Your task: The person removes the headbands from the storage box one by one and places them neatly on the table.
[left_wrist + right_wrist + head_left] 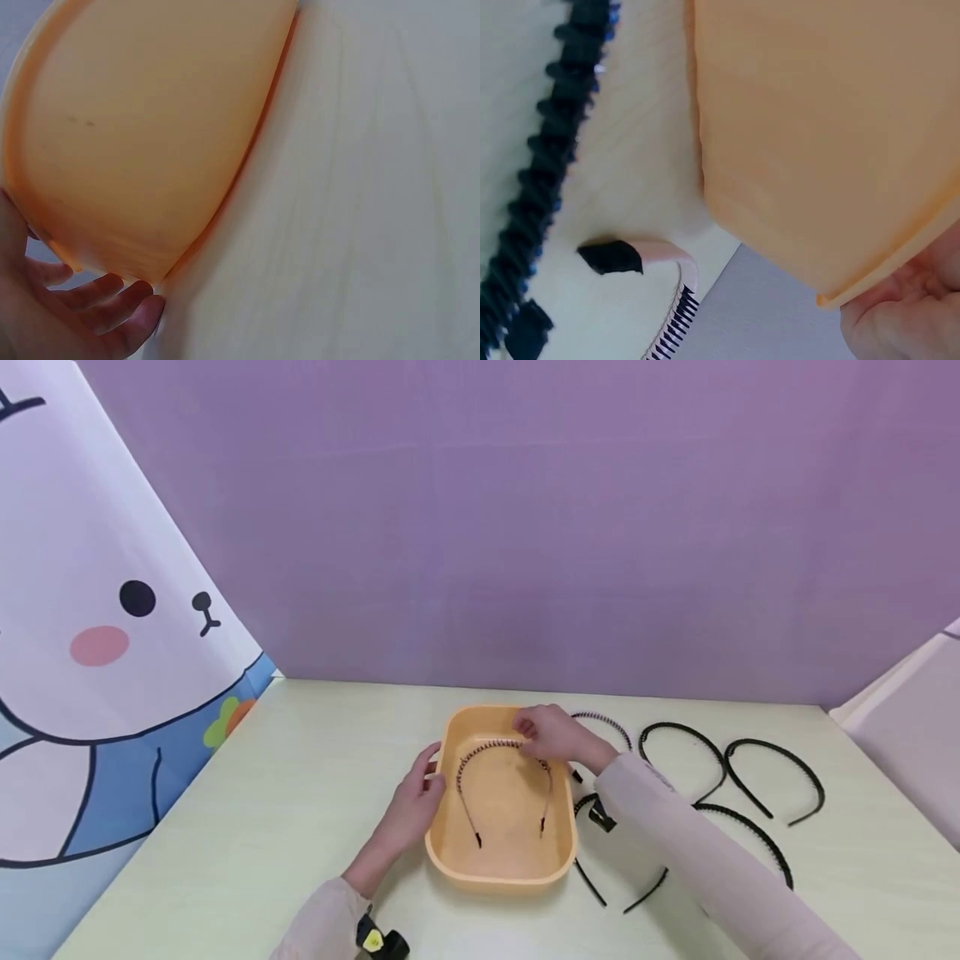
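Note:
A light orange plastic basin (502,882) stands before me on the table. My left hand (412,803) holds its left side, with fingertips against the outer wall in the left wrist view. Inside the basin is a thin headband (487,745) with a dark, spiral-wrapped arch and two dark-tipped ends pointing toward me. My right hand (558,735) is over the basin's far right corner, fingers curled at the top of that headband. Part of the arch is hidden beneath this hand. In the right wrist view, the curled fingers (900,315) show just past the basin's rim.
Several black toothed headbands (682,727) lie on the table (345,727) to the right of the basin, some behind my right sleeve. A pale headband with dark coils (600,717) lies near the basin's far right corner. A purple backdrop (517,543) rises behind the table.

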`<state>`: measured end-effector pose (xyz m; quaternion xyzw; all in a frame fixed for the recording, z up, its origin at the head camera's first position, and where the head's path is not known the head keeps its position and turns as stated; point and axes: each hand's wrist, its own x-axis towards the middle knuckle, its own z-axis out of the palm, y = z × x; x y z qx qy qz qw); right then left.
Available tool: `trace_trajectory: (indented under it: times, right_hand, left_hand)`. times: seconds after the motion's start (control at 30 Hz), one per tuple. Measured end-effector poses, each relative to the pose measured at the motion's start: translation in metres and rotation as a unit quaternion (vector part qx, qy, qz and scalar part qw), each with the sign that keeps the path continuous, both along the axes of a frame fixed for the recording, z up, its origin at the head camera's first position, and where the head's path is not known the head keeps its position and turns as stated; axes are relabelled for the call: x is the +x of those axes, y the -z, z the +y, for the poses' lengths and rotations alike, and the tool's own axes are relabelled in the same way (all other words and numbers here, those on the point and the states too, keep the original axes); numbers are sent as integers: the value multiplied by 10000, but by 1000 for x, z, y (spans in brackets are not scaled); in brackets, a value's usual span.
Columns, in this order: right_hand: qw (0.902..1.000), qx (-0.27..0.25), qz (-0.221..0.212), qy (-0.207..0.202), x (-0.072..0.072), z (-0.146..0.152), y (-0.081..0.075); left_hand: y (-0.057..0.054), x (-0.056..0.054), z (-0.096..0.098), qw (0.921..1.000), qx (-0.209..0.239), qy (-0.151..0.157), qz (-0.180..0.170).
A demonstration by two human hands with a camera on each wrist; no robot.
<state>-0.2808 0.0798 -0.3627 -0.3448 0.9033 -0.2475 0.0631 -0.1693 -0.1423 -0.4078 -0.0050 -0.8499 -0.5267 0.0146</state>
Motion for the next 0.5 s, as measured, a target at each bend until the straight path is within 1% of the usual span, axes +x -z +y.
trace_trajectory:
  times: [0.2, 0.33, 0.47, 0.5]
  right_hand:
    - [9995, 174, -221, 135, -5, -7, 0]
    - [9990, 354, -197, 204, -7, -10, 3]
    - [9984, 462, -72, 333, -8, -12, 6]
    - [9981, 500, 17, 350, -8, -13, 6]
  left_hand:
    - [0, 0, -1, 10000, -12, -24, 57]
    - [2, -1, 0, 10000, -9, -24, 63]
    - [2, -1, 0, 10000, -31, -27, 48]
    - [2, -1, 0, 10000, -28, -28, 51]
